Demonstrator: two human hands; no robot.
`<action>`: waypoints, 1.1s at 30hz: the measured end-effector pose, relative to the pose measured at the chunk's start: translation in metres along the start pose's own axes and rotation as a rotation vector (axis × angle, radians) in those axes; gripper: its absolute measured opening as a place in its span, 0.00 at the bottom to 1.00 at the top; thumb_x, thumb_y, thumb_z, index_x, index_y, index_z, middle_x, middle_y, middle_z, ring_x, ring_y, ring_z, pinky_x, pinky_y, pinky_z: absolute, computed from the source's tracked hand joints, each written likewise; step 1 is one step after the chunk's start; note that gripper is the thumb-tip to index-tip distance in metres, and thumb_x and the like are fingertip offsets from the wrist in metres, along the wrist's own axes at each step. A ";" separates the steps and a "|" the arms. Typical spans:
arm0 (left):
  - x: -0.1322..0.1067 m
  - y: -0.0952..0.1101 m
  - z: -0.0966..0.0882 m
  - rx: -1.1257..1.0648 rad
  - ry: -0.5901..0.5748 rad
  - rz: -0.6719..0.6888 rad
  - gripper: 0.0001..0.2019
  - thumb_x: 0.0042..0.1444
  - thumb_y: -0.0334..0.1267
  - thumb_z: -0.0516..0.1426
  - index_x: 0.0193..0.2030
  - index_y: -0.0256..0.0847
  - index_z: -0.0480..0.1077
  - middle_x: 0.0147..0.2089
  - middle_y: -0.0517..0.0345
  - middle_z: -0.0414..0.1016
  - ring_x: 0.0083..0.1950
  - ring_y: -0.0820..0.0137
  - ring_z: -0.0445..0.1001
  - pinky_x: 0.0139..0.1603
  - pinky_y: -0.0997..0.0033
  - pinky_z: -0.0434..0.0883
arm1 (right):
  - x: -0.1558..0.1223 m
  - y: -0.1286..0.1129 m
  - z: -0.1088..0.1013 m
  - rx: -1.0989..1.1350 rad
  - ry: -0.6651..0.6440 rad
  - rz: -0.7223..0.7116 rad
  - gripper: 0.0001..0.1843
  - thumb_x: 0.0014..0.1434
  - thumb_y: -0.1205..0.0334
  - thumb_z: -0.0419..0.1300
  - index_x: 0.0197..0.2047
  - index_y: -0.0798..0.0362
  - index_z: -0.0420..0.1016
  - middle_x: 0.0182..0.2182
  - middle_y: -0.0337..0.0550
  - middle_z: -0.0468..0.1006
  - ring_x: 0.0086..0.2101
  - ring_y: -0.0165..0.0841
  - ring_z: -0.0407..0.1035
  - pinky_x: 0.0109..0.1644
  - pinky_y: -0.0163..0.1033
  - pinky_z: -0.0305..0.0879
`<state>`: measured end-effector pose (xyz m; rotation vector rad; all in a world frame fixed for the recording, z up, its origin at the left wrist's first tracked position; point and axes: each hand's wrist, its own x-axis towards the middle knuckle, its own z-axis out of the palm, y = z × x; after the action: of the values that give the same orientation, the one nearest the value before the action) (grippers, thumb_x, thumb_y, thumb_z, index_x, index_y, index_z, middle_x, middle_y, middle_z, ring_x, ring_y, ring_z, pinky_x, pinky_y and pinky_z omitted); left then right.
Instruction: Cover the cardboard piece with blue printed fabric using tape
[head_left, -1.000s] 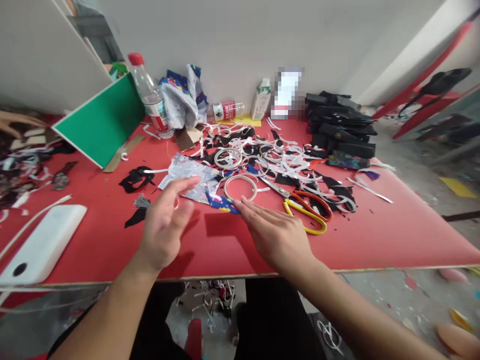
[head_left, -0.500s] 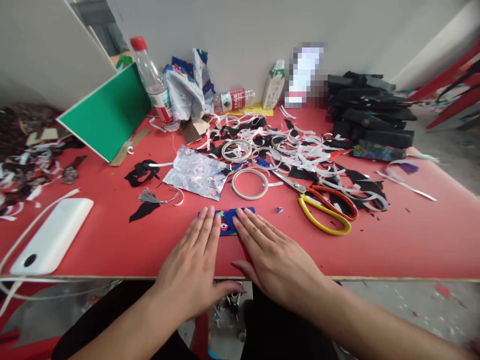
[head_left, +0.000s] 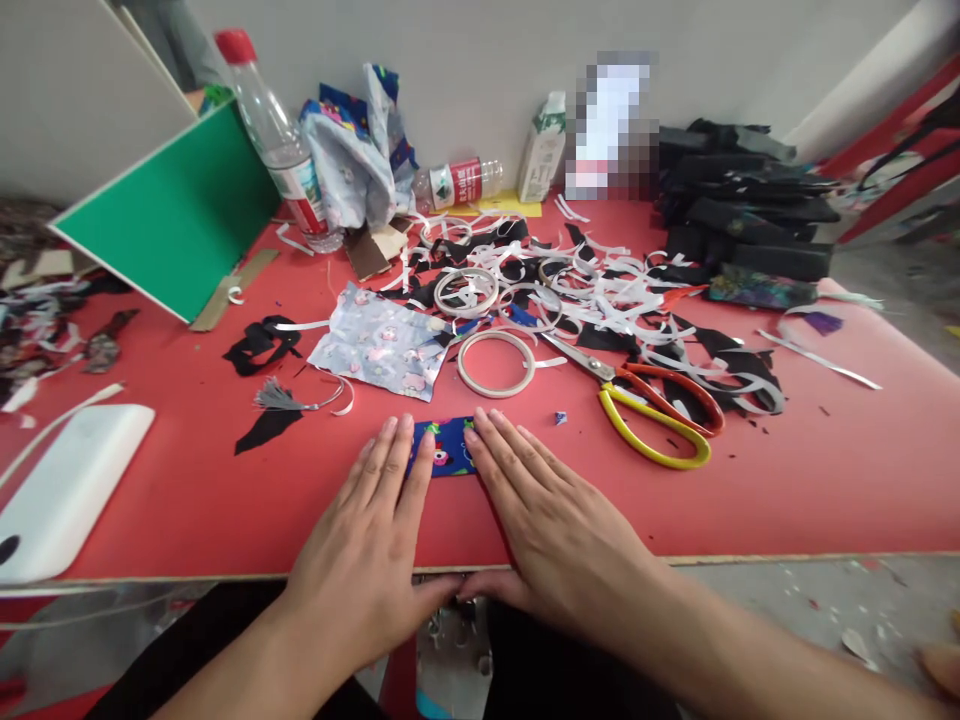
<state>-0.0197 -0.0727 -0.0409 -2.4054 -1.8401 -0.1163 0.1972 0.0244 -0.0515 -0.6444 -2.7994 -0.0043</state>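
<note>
My left hand (head_left: pixel 371 545) lies flat on the red table (head_left: pixel 825 470), fingers stretched out, its fingertips on the left end of a small blue patterned fabric piece (head_left: pixel 448 447). My right hand (head_left: pixel 559 525) also lies flat with fingers spread, its fingertips on the right end of the same piece. Both thumbs hang over the table's front edge. Just beyond the fabric piece sits a ring of tape (head_left: pixel 496 363). Yellow and orange scissors (head_left: pixel 652 410) rest to the right of my right hand. A light printed cloth (head_left: pixel 379 345) lies behind my left hand.
White strips and black scraps (head_left: pixel 600 300) litter the table's middle. Black pieces are stacked (head_left: pixel 750 230) at the back right. Two bottles (head_left: pixel 274 130), a carton (head_left: pixel 541 150) and a green board (head_left: pixel 169 215) stand at the back. A white device (head_left: pixel 64 490) lies front left.
Both hands came down from hovering and drew the blue fabric piece toward the front edge; now they press flat on it. The camera tilted down slightly.
</note>
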 end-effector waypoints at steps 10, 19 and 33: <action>-0.010 -0.011 -0.005 -0.053 -0.063 0.035 0.57 0.60 0.64 0.61 0.83 0.36 0.37 0.84 0.33 0.39 0.82 0.42 0.46 0.77 0.44 0.56 | 0.001 -0.009 -0.002 0.011 -0.081 -0.005 0.69 0.58 0.21 0.54 0.76 0.78 0.51 0.74 0.78 0.54 0.74 0.62 0.50 0.74 0.61 0.56; -0.018 -0.012 -0.011 -0.029 -0.065 0.093 0.63 0.59 0.71 0.56 0.81 0.29 0.25 0.81 0.28 0.47 0.81 0.43 0.50 0.77 0.46 0.57 | 0.002 -0.012 -0.014 0.029 -0.093 -0.016 0.68 0.58 0.18 0.50 0.74 0.77 0.57 0.73 0.78 0.57 0.73 0.62 0.53 0.74 0.61 0.57; -0.014 -0.008 -0.015 -0.087 -0.076 0.105 0.53 0.63 0.72 0.50 0.77 0.25 0.55 0.79 0.30 0.55 0.80 0.45 0.54 0.75 0.45 0.60 | -0.001 -0.002 -0.029 -0.027 -0.103 -0.051 0.57 0.60 0.27 0.61 0.68 0.74 0.68 0.67 0.77 0.69 0.65 0.63 0.68 0.67 0.61 0.69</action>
<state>-0.0310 -0.0864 -0.0279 -2.5949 -1.7699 -0.0990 0.2050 0.0201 -0.0237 -0.5959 -2.9185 -0.0196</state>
